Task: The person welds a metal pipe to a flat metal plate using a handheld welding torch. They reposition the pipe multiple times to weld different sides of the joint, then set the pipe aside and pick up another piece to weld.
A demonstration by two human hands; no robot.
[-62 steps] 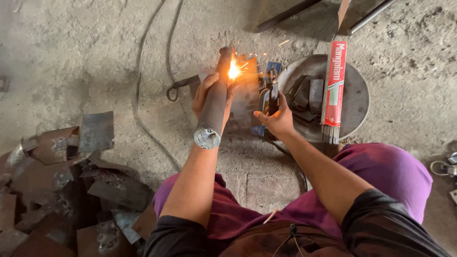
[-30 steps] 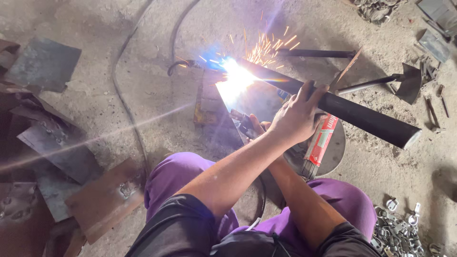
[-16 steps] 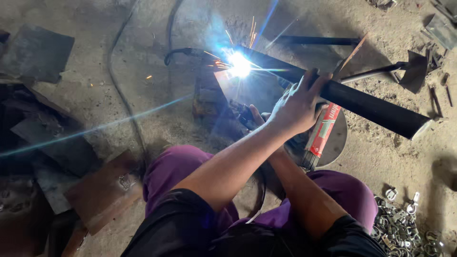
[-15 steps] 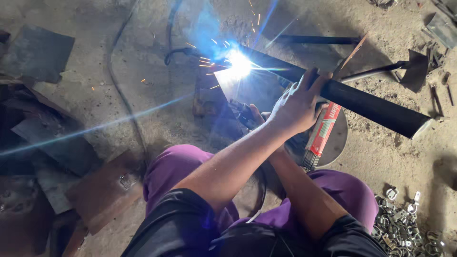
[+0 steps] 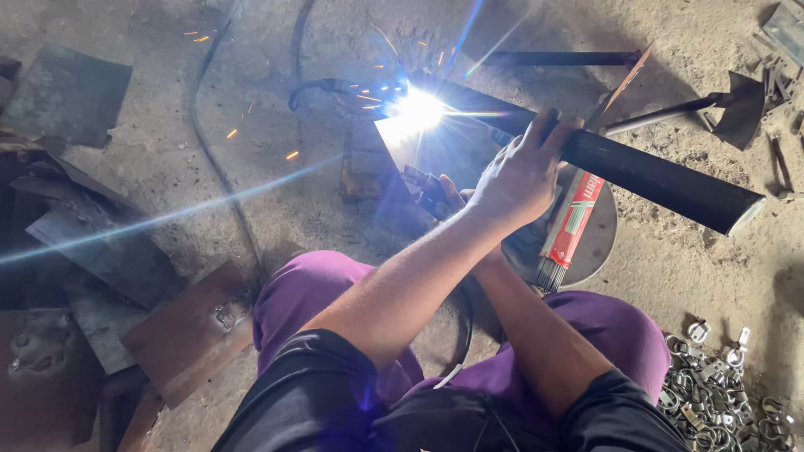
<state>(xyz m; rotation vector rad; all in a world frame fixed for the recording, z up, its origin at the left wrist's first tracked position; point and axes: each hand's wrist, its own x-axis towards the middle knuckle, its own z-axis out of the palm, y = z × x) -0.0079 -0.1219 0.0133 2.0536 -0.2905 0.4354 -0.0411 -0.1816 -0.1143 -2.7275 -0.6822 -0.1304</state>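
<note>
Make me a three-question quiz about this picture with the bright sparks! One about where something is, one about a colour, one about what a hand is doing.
1. Where is the heap of small metal rings?
A. bottom right, on the floor
B. on the pipe
C. top left

2. What colour are the person's trousers?
A. green
B. purple
C. white

3. What is the left hand doing?
A. resting flat on the floor
B. waving in the air
C. gripping the dark pipe

Answers:
1 A: the metal rings lie on the floor beside the right knee.
2 B: the trousers are plainly purple.
3 C: the left hand has its fingers curled over the dark pipe, near the bright welding flash.
</note>
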